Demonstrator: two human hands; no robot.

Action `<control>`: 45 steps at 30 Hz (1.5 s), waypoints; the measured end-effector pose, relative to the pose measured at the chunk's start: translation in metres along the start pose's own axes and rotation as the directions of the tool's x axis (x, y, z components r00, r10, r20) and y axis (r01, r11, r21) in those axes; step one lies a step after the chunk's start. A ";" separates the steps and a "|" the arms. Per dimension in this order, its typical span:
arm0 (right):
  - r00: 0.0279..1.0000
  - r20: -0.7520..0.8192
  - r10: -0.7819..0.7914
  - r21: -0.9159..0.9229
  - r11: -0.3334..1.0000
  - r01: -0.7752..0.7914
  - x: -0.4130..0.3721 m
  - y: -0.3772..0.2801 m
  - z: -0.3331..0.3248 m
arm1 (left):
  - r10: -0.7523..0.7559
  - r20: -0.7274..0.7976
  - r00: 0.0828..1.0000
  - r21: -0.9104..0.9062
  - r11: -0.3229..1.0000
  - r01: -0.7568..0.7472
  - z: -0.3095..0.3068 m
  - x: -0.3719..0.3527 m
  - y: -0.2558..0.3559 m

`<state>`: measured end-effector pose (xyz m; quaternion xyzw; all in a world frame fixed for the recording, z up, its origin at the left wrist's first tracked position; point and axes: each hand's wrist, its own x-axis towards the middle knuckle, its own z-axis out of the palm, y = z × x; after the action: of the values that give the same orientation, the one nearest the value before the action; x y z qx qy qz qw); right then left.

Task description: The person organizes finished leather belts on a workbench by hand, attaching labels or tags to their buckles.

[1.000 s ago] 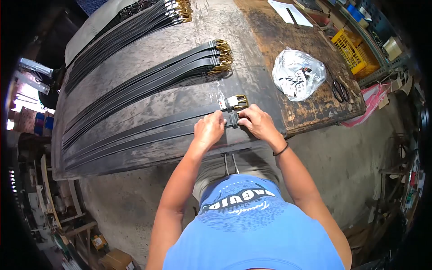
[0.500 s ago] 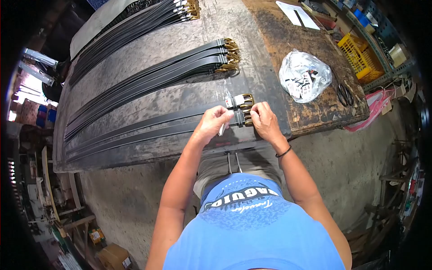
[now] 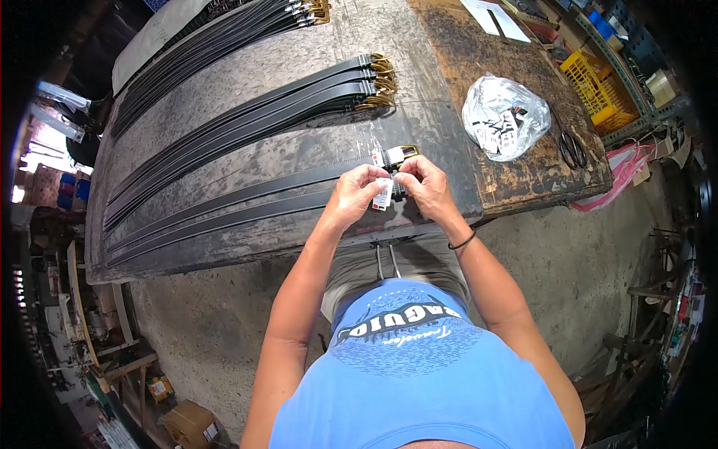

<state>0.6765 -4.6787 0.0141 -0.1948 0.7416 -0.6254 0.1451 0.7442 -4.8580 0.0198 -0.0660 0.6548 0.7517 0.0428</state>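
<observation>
Both hands meet over the buckle ends of two black belts (image 3: 247, 198) lying side by side near the table's front edge. A white tag (image 3: 382, 194) hangs beneath the fingertips of my left hand (image 3: 354, 196), which are pinched on it. My right hand (image 3: 426, 190) is closed in a pinch at the tag's upper end; whatever its fingertips hold is too small to make out. Just beyond the hands, a brass-coloured buckle (image 3: 407, 153) shows on the farther belt, with a white label beside it. The nearer belt's buckle is mostly covered by my right hand.
A bundle of belts (image 3: 254, 123) lies farther back, with another bundle (image 3: 217, 56) behind it. To the right are a clear plastic bag of tags (image 3: 505, 118), scissors (image 3: 573, 150) and a paper sheet (image 3: 495, 20). A yellow crate (image 3: 598, 90) stands past the table's right edge.
My right hand has moved left from the buckle to meet my left hand. The white tag now hangs more visibly below the fingers. The belts lie as before.
</observation>
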 end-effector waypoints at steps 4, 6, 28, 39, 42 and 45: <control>0.976 0.014 -0.219 -0.135 0.966 0.219 -0.002 -0.001 -0.001 | -0.043 -0.014 0.999 0.204 0.978 0.045 -0.002 0.001 0.000; 0.968 0.056 -0.244 -0.182 0.951 0.251 -0.005 -0.008 -0.004 | -0.027 -0.010 1.000 0.232 0.972 0.028 -0.002 0.003 0.000; 0.966 0.121 -0.228 -0.262 0.931 0.252 -0.005 -0.007 -0.004 | 0.199 0.026 0.980 0.668 0.726 -0.166 0.011 0.002 0.001; 0.900 0.062 -0.431 -0.514 0.759 0.399 -0.012 0.011 -0.049 | 0.534 0.079 0.842 0.906 0.314 -0.284 -0.007 -0.008 -0.015; 0.884 0.109 -0.455 -0.522 0.730 0.441 -0.021 0.014 -0.050 | 0.565 0.140 0.813 0.910 0.250 -0.330 -0.004 -0.020 -0.015; 0.883 0.165 -0.440 -0.627 0.644 0.438 -0.026 0.013 -0.045 | 0.571 0.172 0.802 0.909 0.221 -0.352 -0.004 -0.021 -0.015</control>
<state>0.6775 -4.6257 0.0087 -0.4055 0.8415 -0.3459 -0.0880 0.7672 -4.8593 0.0076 0.0925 0.9436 0.2294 -0.2201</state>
